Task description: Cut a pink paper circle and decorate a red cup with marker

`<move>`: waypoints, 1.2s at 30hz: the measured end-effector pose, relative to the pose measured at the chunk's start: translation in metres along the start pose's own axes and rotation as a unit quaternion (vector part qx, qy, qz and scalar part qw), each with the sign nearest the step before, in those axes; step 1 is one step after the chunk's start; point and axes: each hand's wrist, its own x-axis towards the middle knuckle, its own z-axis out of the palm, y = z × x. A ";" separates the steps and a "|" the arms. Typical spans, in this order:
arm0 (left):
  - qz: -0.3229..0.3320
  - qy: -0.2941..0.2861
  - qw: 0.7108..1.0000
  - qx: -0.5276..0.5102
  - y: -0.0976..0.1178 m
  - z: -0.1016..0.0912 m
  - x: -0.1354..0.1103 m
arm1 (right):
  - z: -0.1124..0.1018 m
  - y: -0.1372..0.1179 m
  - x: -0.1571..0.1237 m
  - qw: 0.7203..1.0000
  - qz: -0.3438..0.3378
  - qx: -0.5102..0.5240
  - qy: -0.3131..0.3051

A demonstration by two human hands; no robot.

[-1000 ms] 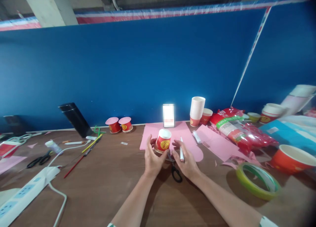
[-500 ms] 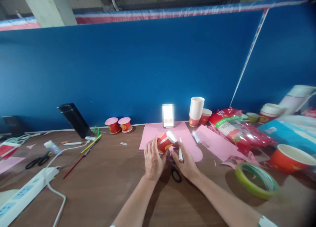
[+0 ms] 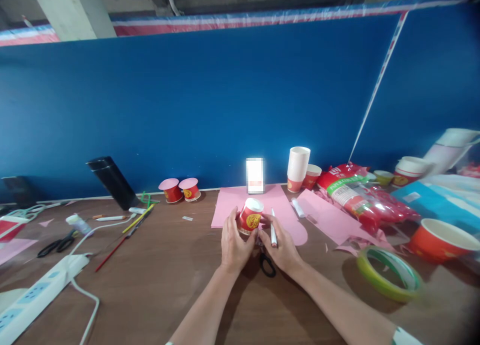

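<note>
Wrapped around the left side of a red paper cup (image 3: 250, 218) is my left hand (image 3: 234, 245). The cup has a yellow round emblem facing me and a white end on top, and it is nearly upright. My right hand (image 3: 284, 250) is closed around a white marker (image 3: 273, 235) that points up. The right fingertips touch or almost touch the cup's right side. Below the hands lie scissors (image 3: 267, 265); one black handle loop shows and the rest is hidden. Pink paper (image 3: 228, 200) lies just behind the cup.
Two red cups with pink discs (image 3: 171, 190) stand at the back left, near a black bottle (image 3: 114, 182). Rightward are stacked white cups (image 3: 298, 165), a plastic-wrapped red package (image 3: 348, 192) and yellow-green tape (image 3: 390, 275). A power strip (image 3: 41, 290) lies front left.
The cup has turned from tilted right to nearly upright, and its emblem now faces me. My right fingertips have come up to its side, the marker still in that hand.
</note>
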 end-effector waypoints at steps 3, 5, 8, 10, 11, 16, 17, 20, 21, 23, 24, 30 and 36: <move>-0.089 -0.027 0.989 -0.115 -0.002 0.001 0.003 | 0.000 -0.001 0.000 1.000 -0.008 -0.012 0.019; -0.163 -0.052 0.958 -0.229 -0.004 0.000 0.005 | 0.000 -0.001 0.000 0.999 -0.020 -0.015 0.029; -0.243 -0.065 0.891 -0.378 -0.005 -0.001 0.008 | 0.000 -0.002 -0.001 0.998 -0.050 -0.026 0.029; -0.270 -0.073 0.852 -0.442 -0.005 -0.003 0.009 | -0.001 -0.004 -0.002 0.995 -0.075 -0.050 0.034; -0.277 -0.084 0.835 -0.468 -0.004 -0.003 0.009 | -0.002 -0.005 -0.003 0.993 -0.090 -0.065 0.036; -0.333 -0.146 0.758 -0.541 0.000 -0.008 0.012 | -0.008 -0.018 -0.007 0.974 -0.198 -0.112 -0.011; -0.344 -0.148 0.752 -0.542 0.001 -0.009 0.013 | -0.008 -0.022 -0.008 0.967 -0.224 -0.118 -0.027; -0.360 -0.168 0.737 -0.546 0.005 -0.014 0.014 | -0.009 -0.032 -0.012 0.947 -0.291 -0.128 -0.046; -0.363 -0.178 0.729 -0.552 0.006 -0.016 0.015 | -0.008 -0.035 -0.013 0.943 -0.305 -0.126 -0.044; -0.364 -0.185 0.713 -0.570 0.005 -0.019 0.015 | -0.007 -0.036 -0.014 0.942 -0.311 -0.119 -0.029; -0.363 -0.180 0.705 -0.582 0.004 -0.021 0.015 | -0.006 -0.036 -0.015 0.946 -0.303 -0.115 -0.017; -0.362 -0.163 0.672 -0.625 -0.006 -0.033 0.018 | 0.000 -0.020 -0.011 0.974 -0.199 -0.102 0.040; -0.388 -0.187 0.638 -0.639 -0.012 -0.039 0.016 | 0.002 -0.012 -0.008 0.986 -0.129 -0.091 0.046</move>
